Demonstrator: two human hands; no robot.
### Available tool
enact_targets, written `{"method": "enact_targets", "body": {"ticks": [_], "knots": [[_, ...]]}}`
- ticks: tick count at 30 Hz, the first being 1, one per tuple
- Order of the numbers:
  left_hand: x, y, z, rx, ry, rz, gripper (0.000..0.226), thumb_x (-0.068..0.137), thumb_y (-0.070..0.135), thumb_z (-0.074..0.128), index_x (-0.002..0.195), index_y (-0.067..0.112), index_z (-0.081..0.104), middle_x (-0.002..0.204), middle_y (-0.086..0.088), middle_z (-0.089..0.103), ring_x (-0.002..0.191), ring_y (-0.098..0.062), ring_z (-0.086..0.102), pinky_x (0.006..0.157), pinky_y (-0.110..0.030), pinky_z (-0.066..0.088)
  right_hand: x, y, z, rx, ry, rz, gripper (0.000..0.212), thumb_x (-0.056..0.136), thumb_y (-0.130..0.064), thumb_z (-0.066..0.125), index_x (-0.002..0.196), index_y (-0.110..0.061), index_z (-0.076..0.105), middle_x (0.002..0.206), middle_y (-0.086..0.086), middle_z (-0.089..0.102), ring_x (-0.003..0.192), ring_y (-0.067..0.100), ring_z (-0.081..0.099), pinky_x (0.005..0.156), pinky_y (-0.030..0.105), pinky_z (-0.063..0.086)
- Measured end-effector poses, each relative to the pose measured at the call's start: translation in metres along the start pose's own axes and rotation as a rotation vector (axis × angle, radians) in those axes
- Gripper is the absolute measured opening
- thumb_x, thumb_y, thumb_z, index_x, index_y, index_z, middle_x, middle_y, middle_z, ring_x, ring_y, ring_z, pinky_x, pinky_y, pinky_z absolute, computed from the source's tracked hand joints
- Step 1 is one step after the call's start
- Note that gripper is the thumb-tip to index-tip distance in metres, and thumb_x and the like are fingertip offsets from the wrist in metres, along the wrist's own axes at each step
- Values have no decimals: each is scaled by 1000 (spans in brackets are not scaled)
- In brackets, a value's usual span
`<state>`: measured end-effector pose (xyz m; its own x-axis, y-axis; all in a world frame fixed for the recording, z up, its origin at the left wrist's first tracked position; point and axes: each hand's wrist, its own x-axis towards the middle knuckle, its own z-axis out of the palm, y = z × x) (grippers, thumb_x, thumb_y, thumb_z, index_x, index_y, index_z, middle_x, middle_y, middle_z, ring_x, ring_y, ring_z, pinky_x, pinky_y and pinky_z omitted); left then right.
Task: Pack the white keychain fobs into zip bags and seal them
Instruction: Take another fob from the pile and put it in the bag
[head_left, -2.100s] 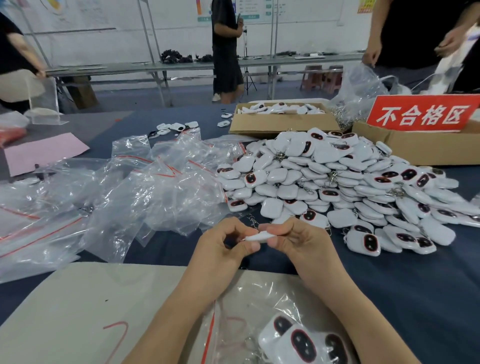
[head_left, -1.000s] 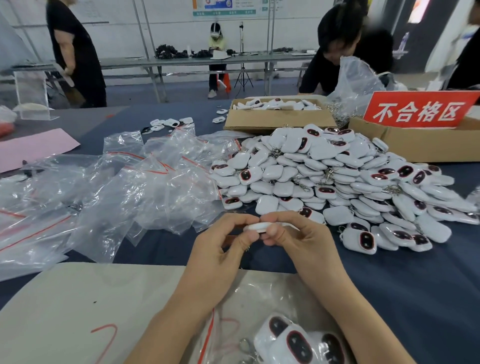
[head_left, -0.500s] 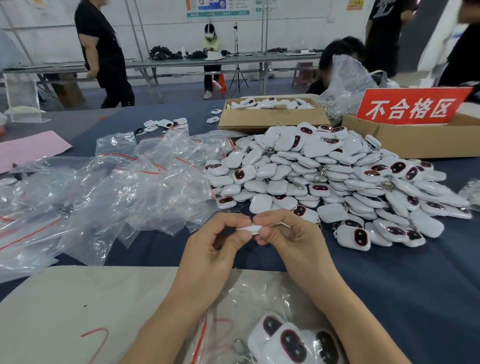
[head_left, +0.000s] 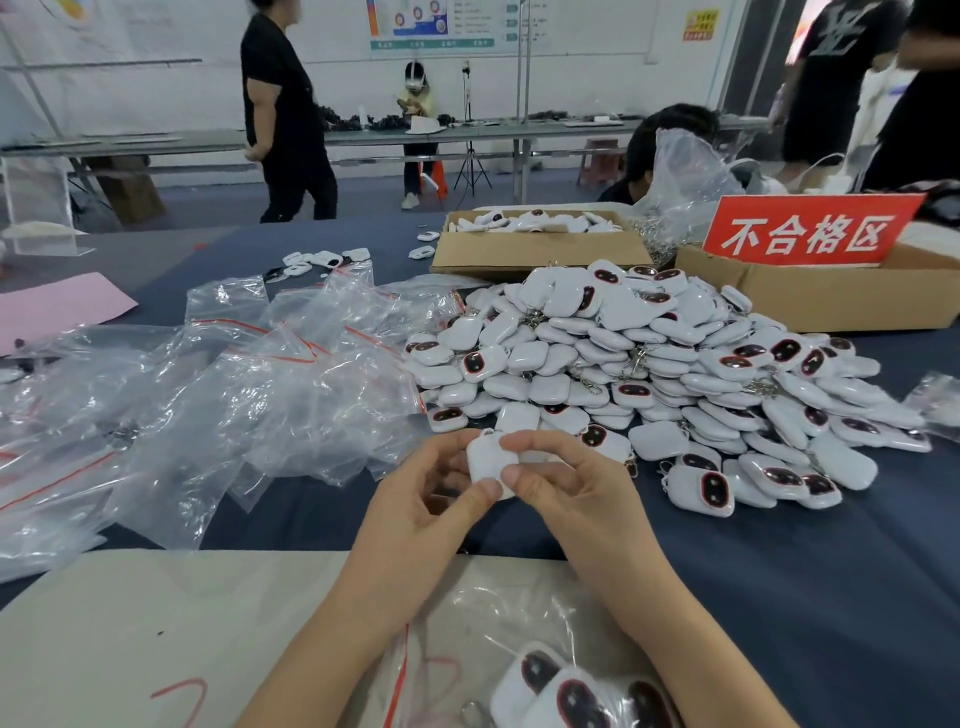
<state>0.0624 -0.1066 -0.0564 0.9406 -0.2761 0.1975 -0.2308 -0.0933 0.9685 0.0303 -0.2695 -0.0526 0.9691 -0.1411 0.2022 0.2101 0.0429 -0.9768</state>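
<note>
Between the fingertips of both hands I hold one white keychain fob (head_left: 484, 460), its plain white side turned toward me. My left hand (head_left: 431, 514) pinches its left and lower edge, my right hand (head_left: 566, 483) its right edge. Just behind lies a big heap of white fobs (head_left: 654, 364), some showing dark oval faces. A pile of clear zip bags with red seal lines (head_left: 249, 384) spreads on the left. Near my body a zip bag (head_left: 566, 691) with a few fobs inside rests on a beige sheet.
A cardboard box of fobs (head_left: 540, 241) and a second box with a red sign (head_left: 810, 236) stand behind the heap. A pink sheet (head_left: 52, 306) lies far left. Several people stand or sit beyond the blue table (head_left: 831, 597).
The fob was held edge-on between my fingers; now it is tilted up so its flat white face shows. My head view has shifted, and a person in black has walked rightward in the background.
</note>
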Motion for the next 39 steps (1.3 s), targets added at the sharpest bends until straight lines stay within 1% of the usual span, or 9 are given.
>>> {"method": "enact_targets", "body": {"ticks": [6,12,19,23,26,29,31,37,39], "knots": [[-1,3,2,42,66,30,31,90,14,75,97,44,73,94,10,77,91,-7,71,78,-11,50,3,3,0,-60,38,0,22,84,-5,77,95,-22,70,88,-6,75,80,3,70,74,12,50],[-1,2,2,54,84,32,26,88,5,74,96,30,75,92,14,78,89,-4,71,76,-8,48,3,6,0,15,-2,8,21,81,7,75,83,-11,66,82,-8,77,79,4,73,72,11,52],[-3,7,1,42,72,33,28,88,4,73,95,31,76,84,13,76,77,0,67,72,-12,49,4,7,-2,11,-4,3,22,80,7,76,82,-13,66,82,-7,78,78,5,73,71,11,52],[-5,9,5,-14,101,53,25,84,16,79,95,38,73,87,9,74,82,-6,66,76,-16,51,5,7,-3,-59,5,-18,24,84,0,75,93,-20,66,83,-10,76,80,2,71,74,11,51],[-5,10,5,-55,116,58,20,79,30,83,94,37,71,87,9,72,85,-9,66,77,-21,53,3,9,1,-183,-110,1,36,90,-5,72,108,-36,66,92,-10,76,92,5,71,83,18,54],[-4,8,3,-51,116,48,24,76,36,83,95,40,71,89,8,72,85,-7,67,73,-15,50,1,10,3,-223,-169,24,29,91,-13,72,102,-40,69,98,-11,77,99,7,72,91,29,55],[-5,7,2,-27,104,35,27,76,39,83,99,41,69,91,8,72,84,-9,67,73,-16,51,2,9,1,-211,-121,25,23,91,-16,73,95,-38,70,97,-12,77,97,5,72,88,25,55],[-2,4,2,37,94,70,25,90,18,76,95,42,69,90,12,73,83,-9,66,74,-17,52,3,7,-1,-186,-121,52,27,94,-17,69,98,-43,69,93,-9,77,91,5,71,86,26,53],[-1,0,4,50,134,48,27,90,16,74,93,42,70,85,9,72,79,-16,65,75,-29,55,2,7,-1,-166,-120,47,29,95,-16,68,101,-44,69,92,-9,77,89,3,71,85,24,54]]}}
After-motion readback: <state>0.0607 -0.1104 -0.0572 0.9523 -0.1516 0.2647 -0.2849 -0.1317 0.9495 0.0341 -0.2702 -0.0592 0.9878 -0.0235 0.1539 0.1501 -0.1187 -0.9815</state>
